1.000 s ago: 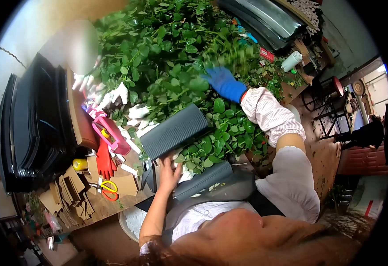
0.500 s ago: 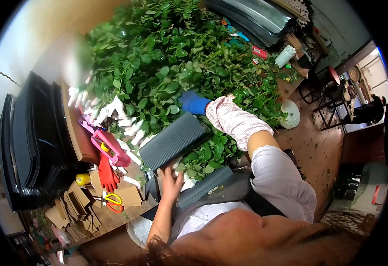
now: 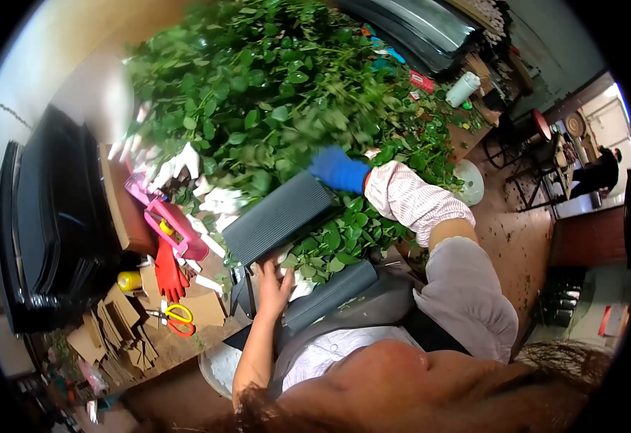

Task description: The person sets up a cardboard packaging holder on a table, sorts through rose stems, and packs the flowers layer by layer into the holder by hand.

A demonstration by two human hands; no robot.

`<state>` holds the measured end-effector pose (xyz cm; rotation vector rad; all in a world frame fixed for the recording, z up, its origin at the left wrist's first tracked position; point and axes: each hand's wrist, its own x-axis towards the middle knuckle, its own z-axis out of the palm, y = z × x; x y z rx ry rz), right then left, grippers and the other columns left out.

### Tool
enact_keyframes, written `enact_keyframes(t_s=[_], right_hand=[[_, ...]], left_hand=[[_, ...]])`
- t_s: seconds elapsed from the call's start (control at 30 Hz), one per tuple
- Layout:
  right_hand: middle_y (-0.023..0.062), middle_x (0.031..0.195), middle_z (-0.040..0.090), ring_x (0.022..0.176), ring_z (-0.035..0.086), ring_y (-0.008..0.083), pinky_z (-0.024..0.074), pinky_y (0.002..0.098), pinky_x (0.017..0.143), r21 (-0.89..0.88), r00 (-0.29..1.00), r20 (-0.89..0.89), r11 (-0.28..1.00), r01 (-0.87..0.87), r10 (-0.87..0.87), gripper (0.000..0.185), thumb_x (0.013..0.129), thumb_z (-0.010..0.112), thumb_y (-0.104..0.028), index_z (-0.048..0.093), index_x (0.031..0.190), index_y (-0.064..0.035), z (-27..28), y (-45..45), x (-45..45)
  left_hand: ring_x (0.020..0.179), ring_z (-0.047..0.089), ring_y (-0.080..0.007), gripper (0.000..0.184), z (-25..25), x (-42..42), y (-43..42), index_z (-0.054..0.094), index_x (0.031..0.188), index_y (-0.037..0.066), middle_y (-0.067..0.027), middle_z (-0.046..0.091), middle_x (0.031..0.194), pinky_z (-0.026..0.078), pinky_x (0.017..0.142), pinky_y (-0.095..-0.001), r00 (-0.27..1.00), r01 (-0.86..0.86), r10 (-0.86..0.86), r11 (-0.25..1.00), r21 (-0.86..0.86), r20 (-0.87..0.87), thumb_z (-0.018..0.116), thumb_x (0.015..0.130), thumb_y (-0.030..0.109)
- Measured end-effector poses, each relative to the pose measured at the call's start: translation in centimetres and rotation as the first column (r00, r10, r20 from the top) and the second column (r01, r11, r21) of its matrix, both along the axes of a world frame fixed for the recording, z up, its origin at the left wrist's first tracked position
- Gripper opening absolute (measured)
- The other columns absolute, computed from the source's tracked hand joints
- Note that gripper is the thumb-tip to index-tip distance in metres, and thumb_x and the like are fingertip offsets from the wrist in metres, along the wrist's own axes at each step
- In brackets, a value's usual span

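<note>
My bare left hand (image 3: 273,290) is at the lower left end of a dark grey ribbed panel (image 3: 279,216), its fingers stretched and touching white pieces by the panel's edge. Leafy green stems (image 3: 330,249) lie between this panel and a second ribbed panel (image 3: 333,294) near my lap. My right hand (image 3: 338,170), in a blue glove, is beside the upper right end of the first panel, among leaves. Motion smears its fingers, and whether they hold a stem is unclear. A large heap of leafy stems (image 3: 258,108) covers the table beyond.
Left of the panels lie white tapered pieces (image 3: 186,162), a pink holder (image 3: 176,229), red gloves (image 3: 169,273), scissors (image 3: 179,320) and cardboard pieces (image 3: 117,317). Black sheets (image 3: 56,216) stand at far left. A white bottle (image 3: 463,89) stands at the back right. A person (image 3: 600,173) is in the distance.
My gloved right hand has moved to the right, away from the heap's middle. The whole view has shifted slightly. My left hand stays by the panel's lower end.
</note>
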<state>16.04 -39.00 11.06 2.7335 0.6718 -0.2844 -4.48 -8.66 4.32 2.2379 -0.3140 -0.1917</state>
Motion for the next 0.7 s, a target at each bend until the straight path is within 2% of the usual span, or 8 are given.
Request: enact_keyframes(t_s=[0.1,0.27,0.37,0.47,0.57,0.6,0.67,0.7], right_hand=[[0.0121,0.112,0.071,0.101,0.07,0.0314,0.0553,0.0427,0.081,-0.087,0.961,-0.262,0.994,0.064,-0.084,0.025,0.091,0.062,-0.023,0.07,0.113,-0.0141,-0.6,0.6,-1.4],[0.0145,0.102,0.073,0.094,0.071,0.0323,0.056,0.0471,0.084,0.088,0.912,-0.394,0.983,0.161,-0.114,0.029,0.093,0.06,-0.032,0.069,0.118,-0.0197,9.6,-0.6,-3.3],[0.0094,0.112,0.07,0.101,0.068,0.0306,0.0515,0.0447,0.094,0.486,0.988,0.015,0.865,0.126,-0.152,0.032,0.093,0.059,-0.028,0.07,0.12,-0.0153,9.3,-0.6,-1.7],[0.0088,0.111,0.068,0.104,0.066,0.0279,0.0507,0.0428,0.094,0.522,0.936,0.35,0.823,-0.224,0.032,0.03,0.093,0.06,-0.024,0.069,0.121,-0.016,2.8,0.3,2.6],[0.008,0.125,0.065,0.114,0.061,0.0252,0.0487,0.0421,0.099,-0.005,0.997,0.016,0.997,0.079,-0.079,0.034,0.087,0.066,-0.017,0.066,0.121,-0.0134,-1.8,2.1,6.1],[0.0076,0.121,0.066,0.113,0.062,0.0251,0.0496,0.0411,0.097,0.117,0.99,0.129,0.992,0.045,-0.06,0.033,0.087,0.065,-0.016,0.067,0.12,-0.0145,-0.6,2.5,6.0],[0.0067,0.114,0.068,0.109,0.064,0.025,0.0512,0.0391,0.094,0.322,0.938,0.343,0.944,-0.073,-0.045,0.032,0.087,0.065,-0.015,0.068,0.118,-0.0168,4.2,3.4,4.2],[0.0059,0.104,0.071,0.1,0.067,0.0249,0.0538,0.0385,0.088,0.353,0.711,0.702,0.854,-0.383,0.029,0.031,0.087,0.064,-0.011,0.07,0.115,-0.0213,5.5,3.0,2.7]], left_hand=[[0.12,0.052,-0.0409,0.056,1.2,-0.1,-0.6,0.047,0.141,0.005,-0.0256,0.045,0.134,0.043,0.104,-0.0443,0.998,-0.046,0.04,0.991,-0.129,-0.048,0.069,0.091,0.017],[0.119,0.051,-0.0436,0.056,0.8,0.0,-0.5,0.048,0.14,0.004,-0.026,0.047,0.133,0.043,0.103,-0.0453,0.999,-0.036,0.035,0.991,-0.126,-0.016,0.07,0.091,0.019],[0.12,0.05,-0.0484,0.057,0.5,0.1,-0.3,0.048,0.142,0.005,-0.0292,0.045,0.136,0.044,0.102,-0.0478,0.999,-0.01,0.014,0.993,-0.118,0.031,0.068,0.091,0.019],[0.122,0.05,-0.0469,0.057,0.3,0.1,-0.3,0.048,0.142,0.005,-0.0284,0.045,0.135,0.043,0.103,-0.0477,1.0,-0.022,0.021,0.99,-0.14,-0.005,0.069,0.091,0.019],[0.121,0.051,-0.0453,0.056,2.0,0.1,-0.8,0.049,0.14,0.004,-0.0276,0.046,0.133,0.045,0.101,-0.047,0.992,-0.076,0.053,0.976,-0.206,-0.117,0.07,0.091,0.018],[0.117,0.055,-0.0436,0.055,-0.2,0.2,-0.2,0.049,0.139,0.003,-0.0268,0.047,0.131,0.048,0.098,-0.0462,0.999,-0.009,0.014,0.994,-0.106,0.045,0.071,0.091,0.019],[0.117,0.055,-0.0374,0.055,0.0,0.1,-0.2,0.047,0.137,0.002,-0.0232,0.053,0.131,0.046,0.099,-0.0414,0.999,-0.023,0.026,0.998,-0.051,0.042,0.072,0.091,0.017],[0.116,0.057,-0.0369,0.055,-0.7,0.1,-0.3,0.047,0.137,0.001,-0.0232,0.053,0.131,0.047,0.098,-0.041,0.999,-0.039,0.04,0.996,-0.083,0.009,0.072,0.091,0.017]])
